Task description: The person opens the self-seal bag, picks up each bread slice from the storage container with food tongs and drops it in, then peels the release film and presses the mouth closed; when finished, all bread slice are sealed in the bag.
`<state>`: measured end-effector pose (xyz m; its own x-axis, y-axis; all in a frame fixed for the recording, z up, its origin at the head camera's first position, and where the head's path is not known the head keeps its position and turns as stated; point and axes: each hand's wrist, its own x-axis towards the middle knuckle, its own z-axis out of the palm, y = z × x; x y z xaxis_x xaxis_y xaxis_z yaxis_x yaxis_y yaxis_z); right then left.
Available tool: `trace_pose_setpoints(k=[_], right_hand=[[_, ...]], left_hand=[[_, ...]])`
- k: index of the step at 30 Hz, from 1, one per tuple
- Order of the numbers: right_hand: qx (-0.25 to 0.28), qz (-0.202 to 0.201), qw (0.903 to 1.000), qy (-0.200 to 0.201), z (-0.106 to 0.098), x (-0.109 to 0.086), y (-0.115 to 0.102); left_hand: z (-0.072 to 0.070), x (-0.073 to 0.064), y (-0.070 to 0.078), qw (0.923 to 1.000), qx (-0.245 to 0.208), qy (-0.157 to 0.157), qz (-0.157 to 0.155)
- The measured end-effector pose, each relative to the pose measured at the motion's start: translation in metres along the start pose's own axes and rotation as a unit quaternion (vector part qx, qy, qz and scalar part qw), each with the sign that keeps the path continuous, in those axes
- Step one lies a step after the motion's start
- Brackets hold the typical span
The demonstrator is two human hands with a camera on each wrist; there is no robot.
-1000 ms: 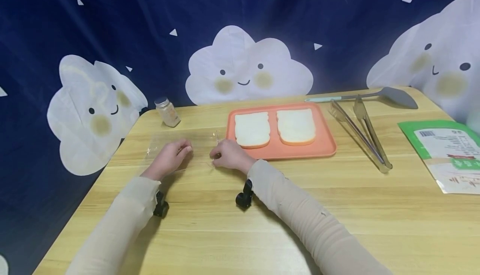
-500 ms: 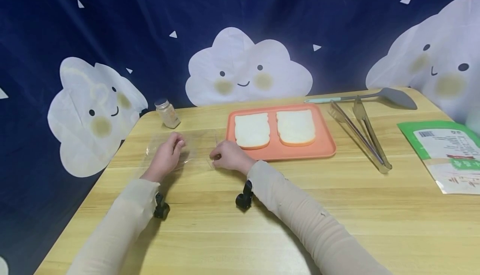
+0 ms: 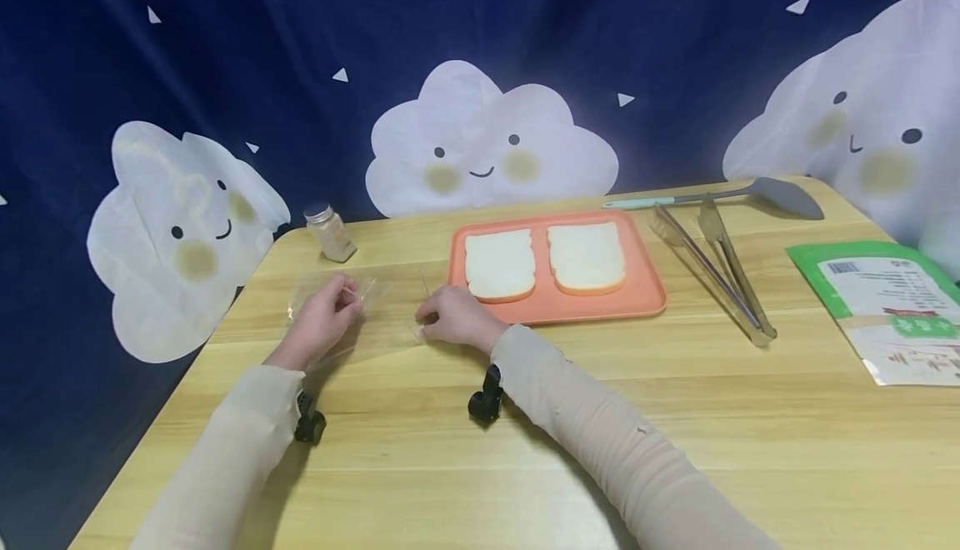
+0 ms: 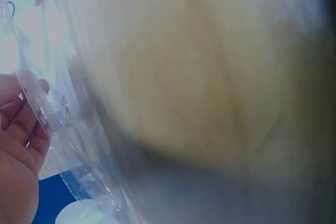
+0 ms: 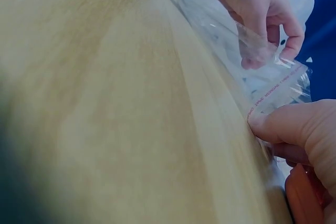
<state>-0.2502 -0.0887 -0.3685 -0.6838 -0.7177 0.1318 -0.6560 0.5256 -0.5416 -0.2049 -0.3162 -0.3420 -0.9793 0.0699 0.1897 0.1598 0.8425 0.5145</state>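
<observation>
We have the see-through bag (image 3: 390,314) left of ctr in the frame, over the table (image 3: 450,467), its film spanning btwn both hands. L hand (image 3: 318,321) holds film at the bag's left part, fingers curled in, grip narrow; exact fingertip contact lost in glare. R hand (image 3: 459,317) pinches the bag's right edge, thumb at the red-printed strip (image 5: 278,90) per R wrist view.

R hand is just beside the lower left corner of the tray (image 3: 600,308), so we note tight room that side; two bread slices (left (image 3: 500,265), right (image 3: 587,257)) lie flat on it, apart. More room below: wood runs from under the hands to bottom of frame, btwn sleeves.

Jar (image 3: 331,233) upper left, nr table's back edge. Tongs (image 3: 713,275) right of tray, legs spread; turner (image 3: 783,197) along back edge, upper right. Pouch (image 3: 881,310) at far right.
</observation>
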Motion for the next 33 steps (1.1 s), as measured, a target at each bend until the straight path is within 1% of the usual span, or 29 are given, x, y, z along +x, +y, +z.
trace_pose_setpoints(k=[5, 7, 11, 13, 17, 19, 23, 25, 28, 30, 33], right_hand=[[0.009, 0.003, 0.9999, -0.001, 0.002, -0.001, 0.001], [0.013, 0.005, 0.9999, 0.000, 0.002, -0.001, 0.000], [0.010, 0.008, 0.9999, -0.001, 0.001, -0.001, 0.000], [0.007, 0.009, 0.9999, -0.002, 0.001, -0.001, 0.000], [0.003, 0.007, 1.0000, -0.003, 0.001, 0.000, 0.001], [0.001, 0.004, 1.0000, -0.002, 0.001, 0.001, 0.001], [-0.005, -0.002, 1.0000, 0.001, 0.001, 0.001, 0.002], [-0.008, -0.006, 0.9999, 0.004, 0.001, 0.000, 0.002], [-0.008, -0.008, 0.9999, 0.006, 0.000, 0.000, 0.001], [-0.005, -0.007, 0.9999, 0.005, 0.000, 0.000, 0.001], [-0.001, -0.005, 1.0000, 0.002, 0.000, -0.001, 0.001]], left_hand=[[-0.002, -0.002, -0.006, 0.9992, -0.028, -0.028, 0.005], [-0.003, -0.003, -0.009, 0.9988, -0.023, -0.041, 0.011], [-0.008, -0.004, -0.013, 0.9981, 0.006, -0.061, 0.013], [-0.009, -0.004, -0.014, 0.9977, 0.021, -0.064, 0.011], [-0.010, -0.004, -0.018, 0.9976, 0.025, -0.065, 0.004], [-0.011, -0.005, -0.020, 0.9975, 0.020, -0.067, 0.007], [-0.013, -0.007, -0.022, 0.9972, -0.004, -0.074, 0.010], [-0.015, -0.008, -0.023, 0.9973, -0.013, -0.072, 0.008], [-0.017, -0.009, -0.022, 0.9983, -0.009, -0.057, 0.004], [-0.016, -0.008, -0.020, 0.9990, 0.007, -0.043, 0.005], [-0.014, -0.006, -0.017, 0.9985, 0.042, -0.024, 0.025]])
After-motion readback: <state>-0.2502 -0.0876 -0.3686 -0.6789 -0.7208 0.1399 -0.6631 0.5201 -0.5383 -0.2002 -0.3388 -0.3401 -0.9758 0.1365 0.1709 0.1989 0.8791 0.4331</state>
